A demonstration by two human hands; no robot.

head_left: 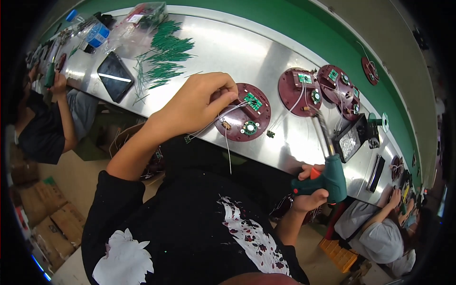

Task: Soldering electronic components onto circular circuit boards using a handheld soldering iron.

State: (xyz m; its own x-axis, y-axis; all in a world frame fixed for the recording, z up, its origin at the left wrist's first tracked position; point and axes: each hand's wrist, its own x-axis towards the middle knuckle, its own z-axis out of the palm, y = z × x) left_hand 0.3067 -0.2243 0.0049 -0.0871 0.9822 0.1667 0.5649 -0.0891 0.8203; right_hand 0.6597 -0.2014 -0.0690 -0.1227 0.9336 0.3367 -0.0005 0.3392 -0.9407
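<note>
Near disc: round, maroon disc (262,108) lying at the front edge of the bench (228,35), in front of the person, near side slightly over the edge.
On it: green circuit board (253,101) on the upper part, round green-rimmed part (249,127) below, small brown part (226,125) to the left.
White wires: run from the circuit board leftward beneath the left hand; one long wire (229,149) hangs past the bench edge.
Left hand: (209,99) over the disc's upper left, fingers curled, thumb and fingertips close together right at the wires. Can't tell if a wire is pinched.
Right hand: (311,187) wrapped round the grip of a green soldering gun (336,180), fingers by its red trigger (315,173).
Gun barrel: metal, pointing up and slightly left, tip near the second disc (289,97). Contact can't be made out.
Right of near disc: a small board (270,134) just beside it, then the second disc, then a third disc (327,84) close behind.
Far right: black tray (349,142), wire spool (385,122), black bar (376,173).
Far left: heap of green wires (166,54), black phone (116,76), bottle (97,35), clear bag (142,19).
Neighbours: one person (47,126) seated left, another (380,240) right.
Floor: cardboard boxes (52,228) left, yellow crate (338,254) right.
</note>
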